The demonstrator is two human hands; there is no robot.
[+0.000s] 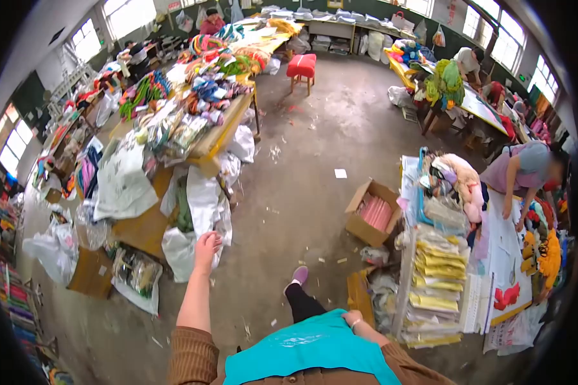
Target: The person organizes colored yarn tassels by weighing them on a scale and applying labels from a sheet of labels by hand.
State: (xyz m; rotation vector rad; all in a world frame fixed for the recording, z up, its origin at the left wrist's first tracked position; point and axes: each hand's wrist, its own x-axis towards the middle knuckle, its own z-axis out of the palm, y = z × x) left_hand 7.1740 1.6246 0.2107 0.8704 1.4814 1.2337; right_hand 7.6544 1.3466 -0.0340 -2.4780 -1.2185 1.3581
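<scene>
My left hand [208, 245] hangs ahead of me over the floor, beside white plastic sacks [205, 202]; its fingers are curled and too small to read clearly, and I see no object in it. My right hand [353, 317] is low at the side of the turquoise apron [308, 346], touching its edge, with the fingers partly hidden. One foot in a pinkish shoe [300, 275] is forward on the floor [282, 218].
Left stands a long table [221, 128] heaped with yarn. An open carton [374, 213] of pink items sits on the right, beside a table with yellow packets [438, 269]. A co-worker [520, 168] leans over it. A red-topped stool [301, 66] is farther ahead.
</scene>
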